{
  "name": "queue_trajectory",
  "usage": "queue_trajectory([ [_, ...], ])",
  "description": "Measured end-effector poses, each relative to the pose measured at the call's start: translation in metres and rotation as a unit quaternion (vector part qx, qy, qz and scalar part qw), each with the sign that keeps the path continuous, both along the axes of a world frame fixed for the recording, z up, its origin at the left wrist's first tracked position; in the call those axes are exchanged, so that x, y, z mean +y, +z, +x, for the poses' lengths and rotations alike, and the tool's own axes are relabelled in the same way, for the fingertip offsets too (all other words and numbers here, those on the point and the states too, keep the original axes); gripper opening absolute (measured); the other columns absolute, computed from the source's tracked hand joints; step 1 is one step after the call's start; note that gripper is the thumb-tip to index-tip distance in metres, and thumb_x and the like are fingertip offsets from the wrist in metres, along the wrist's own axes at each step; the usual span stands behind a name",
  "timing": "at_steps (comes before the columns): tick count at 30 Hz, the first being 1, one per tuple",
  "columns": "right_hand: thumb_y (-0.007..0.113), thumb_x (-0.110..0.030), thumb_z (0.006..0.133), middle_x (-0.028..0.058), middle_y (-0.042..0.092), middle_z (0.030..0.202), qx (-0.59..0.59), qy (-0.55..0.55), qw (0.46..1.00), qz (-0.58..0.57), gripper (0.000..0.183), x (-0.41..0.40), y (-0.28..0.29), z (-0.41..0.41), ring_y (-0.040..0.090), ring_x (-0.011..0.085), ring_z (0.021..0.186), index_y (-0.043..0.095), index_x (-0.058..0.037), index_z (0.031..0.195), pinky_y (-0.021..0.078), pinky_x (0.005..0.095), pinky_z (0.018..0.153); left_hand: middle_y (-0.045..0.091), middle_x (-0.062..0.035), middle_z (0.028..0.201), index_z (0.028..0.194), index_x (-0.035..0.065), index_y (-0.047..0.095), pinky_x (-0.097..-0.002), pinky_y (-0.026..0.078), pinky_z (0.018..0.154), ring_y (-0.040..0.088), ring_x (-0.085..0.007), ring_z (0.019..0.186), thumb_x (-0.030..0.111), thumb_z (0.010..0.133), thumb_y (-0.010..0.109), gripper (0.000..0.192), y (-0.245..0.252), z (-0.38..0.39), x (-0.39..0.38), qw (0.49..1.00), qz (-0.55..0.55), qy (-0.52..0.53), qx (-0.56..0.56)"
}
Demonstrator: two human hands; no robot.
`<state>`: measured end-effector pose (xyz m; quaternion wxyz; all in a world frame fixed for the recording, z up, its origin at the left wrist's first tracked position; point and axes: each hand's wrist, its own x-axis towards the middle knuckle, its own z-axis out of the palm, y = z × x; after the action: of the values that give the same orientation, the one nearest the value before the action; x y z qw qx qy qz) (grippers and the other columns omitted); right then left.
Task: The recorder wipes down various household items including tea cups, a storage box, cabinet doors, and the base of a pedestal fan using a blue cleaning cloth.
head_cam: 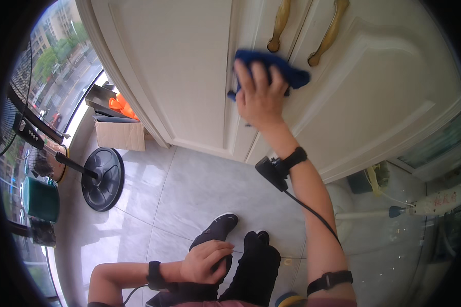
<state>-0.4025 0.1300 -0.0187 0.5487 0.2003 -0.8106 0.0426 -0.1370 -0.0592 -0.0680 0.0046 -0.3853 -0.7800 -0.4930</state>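
My right hand [262,96] presses a blue cloth [271,63] flat against the white panelled door [184,69] of a cabinet, just below two brass-coloured handles [324,38]. The cloth is bunched under the spread fingers and slightly blurred. Down at my knee, my left hand [207,261] rests on the dark trouser leg with its fingers loosely curled; whether something lies under them cannot be told. Both wrists wear black straps with cables, and a black device sits at the right wrist.
On the left stand a fan with a round black base [103,179], a green pot [41,198] by the window and a cardboard box [120,135] with orange material. At the right are a dark planter [359,182] and a pale pole-like object [363,215]. Grey tiles [192,180] cover the floor.
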Motion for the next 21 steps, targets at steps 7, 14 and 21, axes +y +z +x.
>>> queue_trajectory([
  [7,0.043,-0.009,0.085,0.0068,0.056,0.109,-0.342,0.178,0.923,-0.003,0.030,0.017,-0.277,0.008,0.057,0.0218,0.094,0.052,-0.0133,0.113,0.0483,0.0294,0.076,0.059,-0.0198,0.087,0.091,-0.0060,0.054,-0.0358,0.051,0.065,0.061,-0.0316,0.074,-0.005,0.071,0.047,0.021,0.002,-0.003,-0.004,0.999,0.032,0.004,-0.008],
  [14,0.051,-0.011,0.080,0.0089,0.062,0.073,-0.402,0.163,0.901,0.003,0.023,0.044,-0.329,0.016,0.062,0.0234,0.067,0.060,-0.0167,0.101,0.0486,0.0310,0.061,0.058,-0.0237,0.086,0.088,-0.0092,0.053,-0.0402,0.052,0.064,0.060,-0.0361,0.074,-0.008,0.068,0.041,0.023,0.001,-0.015,0.007,0.998,0.035,-0.034,-0.038],
  [21,0.065,-0.024,0.073,-0.0017,0.044,0.105,0.019,-0.022,0.999,0.029,0.032,0.140,-0.143,0.035,0.042,0.0217,0.094,0.057,-0.0385,0.101,0.0350,0.0367,0.076,0.058,-0.0233,0.083,0.087,-0.0090,0.053,-0.0414,0.051,0.064,0.060,-0.0365,0.073,-0.007,0.067,0.042,0.023,0.000,-0.012,0.011,0.998,0.027,-0.041,-0.031],
])
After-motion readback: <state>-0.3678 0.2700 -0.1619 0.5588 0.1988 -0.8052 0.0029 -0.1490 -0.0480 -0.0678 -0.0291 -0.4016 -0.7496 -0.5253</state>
